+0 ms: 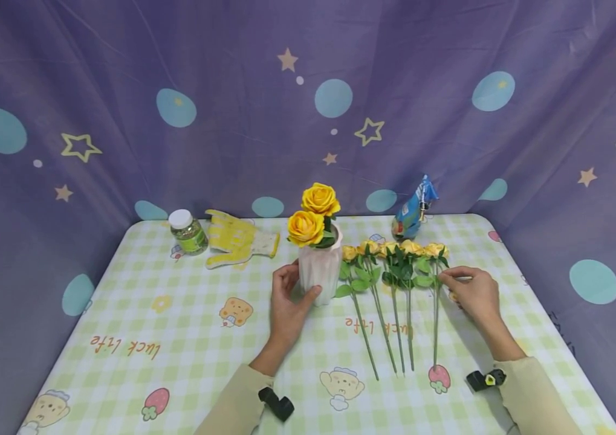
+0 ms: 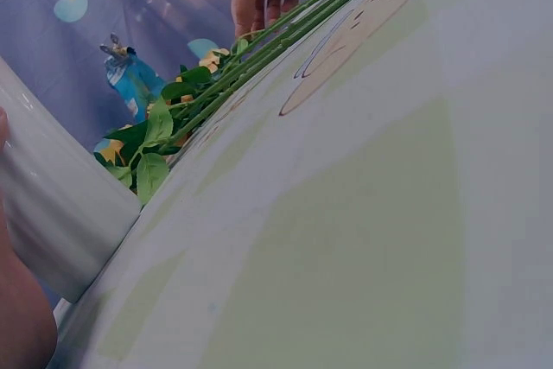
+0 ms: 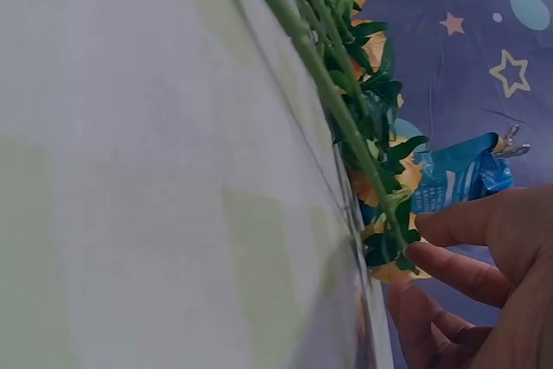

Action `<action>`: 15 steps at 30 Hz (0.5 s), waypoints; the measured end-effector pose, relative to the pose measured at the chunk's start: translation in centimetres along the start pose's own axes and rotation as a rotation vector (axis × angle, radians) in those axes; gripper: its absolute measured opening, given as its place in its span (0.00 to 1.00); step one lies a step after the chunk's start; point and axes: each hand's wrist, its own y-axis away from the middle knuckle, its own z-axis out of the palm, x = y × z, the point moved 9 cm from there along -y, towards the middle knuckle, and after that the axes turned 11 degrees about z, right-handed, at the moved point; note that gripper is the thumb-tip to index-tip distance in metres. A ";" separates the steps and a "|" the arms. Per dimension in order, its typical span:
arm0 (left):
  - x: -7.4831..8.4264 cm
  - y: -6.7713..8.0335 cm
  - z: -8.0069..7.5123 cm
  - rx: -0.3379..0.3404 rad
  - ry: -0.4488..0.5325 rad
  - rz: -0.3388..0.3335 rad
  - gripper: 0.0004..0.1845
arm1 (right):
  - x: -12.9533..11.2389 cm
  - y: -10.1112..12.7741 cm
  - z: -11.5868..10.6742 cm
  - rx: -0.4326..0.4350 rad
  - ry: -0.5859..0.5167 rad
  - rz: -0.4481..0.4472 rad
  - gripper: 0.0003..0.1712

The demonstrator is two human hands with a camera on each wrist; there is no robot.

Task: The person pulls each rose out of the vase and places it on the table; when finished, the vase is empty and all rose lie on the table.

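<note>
A whitish ribbed vase (image 1: pixel 320 272) stands upright on the table with two yellow roses (image 1: pixel 313 214) in it. My left hand (image 1: pixel 290 308) grips its lower part, thumb in front and fingers round the left side. To the right lies a row of several artificial yellow roses, blooms to the back and green stems (image 1: pixel 374 320) toward me. At the right end of that row, my right hand (image 1: pixel 473 293) pinches the last rose (image 1: pixel 436 302) by its stem just below the bloom. Its thumb and index finger meet at the green stem (image 3: pixel 380 187) in the right wrist view.
Behind the row stands a blue bag (image 1: pixel 410 214) closed with a clip. At the back left are a white-lidded jar (image 1: pixel 188 232) and a yellow-and-white glove (image 1: pixel 237 238). A purple curtain (image 1: pixel 231 121) hangs around the checked tablecloth (image 1: pixel 188 362).
</note>
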 end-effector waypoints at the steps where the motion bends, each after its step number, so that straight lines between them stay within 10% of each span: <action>1: 0.0 0.0 0.0 0.002 0.002 -0.003 0.30 | 0.0 0.1 -0.1 -0.001 -0.004 0.006 0.18; 15: 0.0 0.0 -0.1 0.001 0.008 -0.032 0.31 | -3.7 2.5 -1.6 0.021 -0.119 -0.111 0.19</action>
